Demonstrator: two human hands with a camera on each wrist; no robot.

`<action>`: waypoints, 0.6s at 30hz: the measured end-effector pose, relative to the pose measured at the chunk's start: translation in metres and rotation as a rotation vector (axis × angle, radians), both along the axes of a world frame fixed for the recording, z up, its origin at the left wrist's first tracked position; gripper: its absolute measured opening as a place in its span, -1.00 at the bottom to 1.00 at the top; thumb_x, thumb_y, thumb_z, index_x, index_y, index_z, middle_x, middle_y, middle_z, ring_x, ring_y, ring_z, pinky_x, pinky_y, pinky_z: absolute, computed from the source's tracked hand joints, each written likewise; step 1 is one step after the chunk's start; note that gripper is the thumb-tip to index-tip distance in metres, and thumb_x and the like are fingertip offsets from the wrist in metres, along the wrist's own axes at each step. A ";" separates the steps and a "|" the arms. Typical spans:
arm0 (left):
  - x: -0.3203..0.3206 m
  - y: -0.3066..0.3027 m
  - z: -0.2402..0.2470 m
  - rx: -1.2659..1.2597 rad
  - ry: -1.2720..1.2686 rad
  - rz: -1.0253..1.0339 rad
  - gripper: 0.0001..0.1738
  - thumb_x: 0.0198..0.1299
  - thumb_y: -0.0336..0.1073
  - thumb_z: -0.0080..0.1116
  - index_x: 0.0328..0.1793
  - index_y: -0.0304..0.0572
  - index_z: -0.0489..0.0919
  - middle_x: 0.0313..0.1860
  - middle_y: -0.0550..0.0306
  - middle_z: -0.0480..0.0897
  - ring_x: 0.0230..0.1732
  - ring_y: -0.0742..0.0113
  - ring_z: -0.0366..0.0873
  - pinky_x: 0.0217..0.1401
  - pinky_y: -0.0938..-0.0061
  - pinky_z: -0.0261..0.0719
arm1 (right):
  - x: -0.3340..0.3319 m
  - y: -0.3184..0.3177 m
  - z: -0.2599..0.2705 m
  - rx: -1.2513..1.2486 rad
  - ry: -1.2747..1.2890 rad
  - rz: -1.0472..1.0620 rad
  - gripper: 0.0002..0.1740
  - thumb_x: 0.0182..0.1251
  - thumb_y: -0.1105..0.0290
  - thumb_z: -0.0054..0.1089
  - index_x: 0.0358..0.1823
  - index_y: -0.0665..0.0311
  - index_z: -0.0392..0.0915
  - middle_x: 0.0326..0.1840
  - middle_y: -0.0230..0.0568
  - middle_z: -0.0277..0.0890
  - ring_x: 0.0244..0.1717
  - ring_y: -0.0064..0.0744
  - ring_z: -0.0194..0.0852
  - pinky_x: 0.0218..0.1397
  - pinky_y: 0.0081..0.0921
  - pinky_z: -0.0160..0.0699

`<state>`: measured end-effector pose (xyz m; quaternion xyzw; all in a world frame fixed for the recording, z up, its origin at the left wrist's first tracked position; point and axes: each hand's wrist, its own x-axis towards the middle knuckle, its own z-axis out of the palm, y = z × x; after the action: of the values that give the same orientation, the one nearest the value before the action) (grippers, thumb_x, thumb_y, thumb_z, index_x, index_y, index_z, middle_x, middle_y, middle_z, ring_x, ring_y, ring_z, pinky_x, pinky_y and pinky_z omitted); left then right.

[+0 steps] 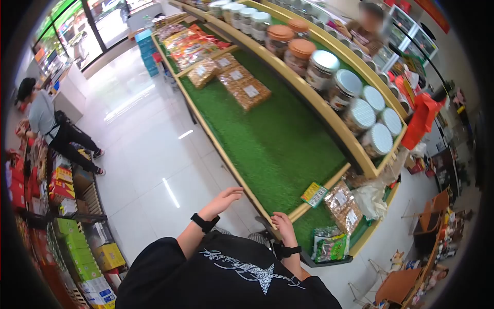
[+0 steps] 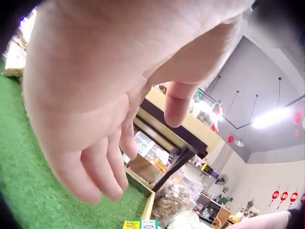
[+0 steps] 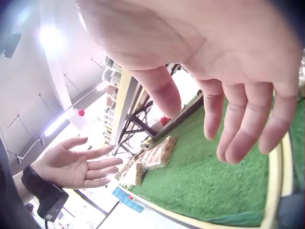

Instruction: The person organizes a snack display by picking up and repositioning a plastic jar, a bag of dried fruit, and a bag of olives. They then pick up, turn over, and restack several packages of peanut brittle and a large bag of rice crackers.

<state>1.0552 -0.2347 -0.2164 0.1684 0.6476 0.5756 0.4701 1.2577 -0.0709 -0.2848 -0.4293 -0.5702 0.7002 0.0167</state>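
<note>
Your left hand (image 1: 223, 200) and right hand (image 1: 283, 227) hover empty by the long edge of the stand (image 1: 247, 136), price card (image 1: 314, 194) rightward, nearer the right.

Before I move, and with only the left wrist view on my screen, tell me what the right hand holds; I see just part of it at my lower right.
Observer: Nothing; the right wrist view shows the right hand empty, its fingers loosely bent.
Operator: Now my bottom edge cuts off a yellow-and-green price sign. Name the packet lying between it and the display's near corner.
Observer: In the head view, that is a green-and-clear plastic packet, near a clear-wrapped pack with white labels.
</note>
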 end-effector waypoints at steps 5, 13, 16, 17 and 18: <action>-0.058 -0.137 0.012 -0.053 0.068 0.320 -0.54 0.13 -0.20 -0.09 0.14 -0.25 0.34 -0.02 0.01 0.48 0.07 0.30 0.35 0.17 0.45 0.20 | -0.084 -0.056 0.006 0.029 0.144 0.310 -0.64 0.21 0.23 -0.06 -0.03 0.26 0.39 -0.19 -0.30 0.47 -0.18 -0.55 0.38 -0.16 -0.61 0.31; -0.056 -0.275 0.022 -0.178 0.035 0.806 -0.54 0.11 -0.15 -0.10 0.11 -0.21 0.37 -0.04 0.05 0.50 0.02 0.31 0.39 0.11 0.46 0.23 | -0.166 -0.113 0.022 0.039 0.117 0.484 -0.66 0.20 0.26 -0.05 -0.04 0.27 0.39 -0.19 -0.29 0.48 -0.21 -0.56 0.40 -0.14 -0.59 0.27; -0.047 -0.297 0.005 -0.177 -0.038 0.891 -0.55 0.12 -0.15 -0.12 0.11 -0.20 0.37 -0.04 0.08 0.51 0.02 0.34 0.39 0.10 0.49 0.23 | -0.192 -0.123 0.026 0.054 0.106 0.557 -0.66 0.20 0.27 -0.05 -0.04 0.28 0.39 -0.20 -0.29 0.48 -0.22 -0.57 0.39 -0.15 -0.60 0.28; -0.045 -0.301 0.001 -0.180 -0.040 0.900 -0.55 0.12 -0.15 -0.12 0.11 -0.20 0.37 -0.04 0.08 0.51 0.02 0.34 0.39 0.10 0.49 0.23 | -0.200 -0.124 0.026 0.055 0.104 0.579 -0.66 0.20 0.27 -0.06 -0.04 0.28 0.39 -0.20 -0.30 0.48 -0.22 -0.57 0.39 -0.15 -0.61 0.28; -0.044 -0.301 -0.001 -0.171 -0.069 0.909 -0.55 0.12 -0.16 -0.13 0.11 -0.20 0.37 -0.05 0.09 0.51 0.01 0.35 0.40 0.10 0.49 0.23 | -0.208 -0.125 0.030 0.052 0.102 0.586 -0.66 0.20 0.27 -0.06 -0.04 0.28 0.39 -0.20 -0.30 0.48 -0.22 -0.57 0.39 -0.15 -0.61 0.28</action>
<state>1.0108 -0.5354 -0.2175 -0.1916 0.6847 0.6731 0.2035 1.0494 -0.1964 -0.2551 -0.2102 -0.6860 0.6810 -0.1463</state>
